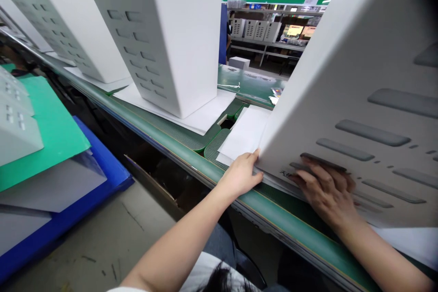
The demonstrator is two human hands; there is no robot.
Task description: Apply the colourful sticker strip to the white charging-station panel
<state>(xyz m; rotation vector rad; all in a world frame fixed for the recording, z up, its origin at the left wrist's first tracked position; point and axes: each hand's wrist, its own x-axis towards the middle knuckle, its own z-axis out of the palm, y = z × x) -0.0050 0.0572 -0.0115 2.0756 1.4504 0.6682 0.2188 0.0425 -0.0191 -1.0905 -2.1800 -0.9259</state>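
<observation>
A large white vented metal cabinet (pixel 318 114) stands tilted across the right side of the head view, on white sheets. At its lower left corner is my left hand (pixel 243 172), thumb and fingers apart, with fingertips touching the corner just above the white sheets (pixel 246 132). My right hand (pixel 328 191) lies against the slotted face near the bottom, its fingers spread and some fingertips at a slot. Dark printed characters show beside it, partly covered. Neither hand is closed around anything that I can see.
Another white cabinet (pixel 185 45) stands on sheets on the green conveyor (pixel 164 123), with more behind it to the left. A blue pallet-like base (pixel 112 173) and green board (pixel 58 114) sit at lower left. Shelves with several cabinets (pixel 255 30) stand at the back.
</observation>
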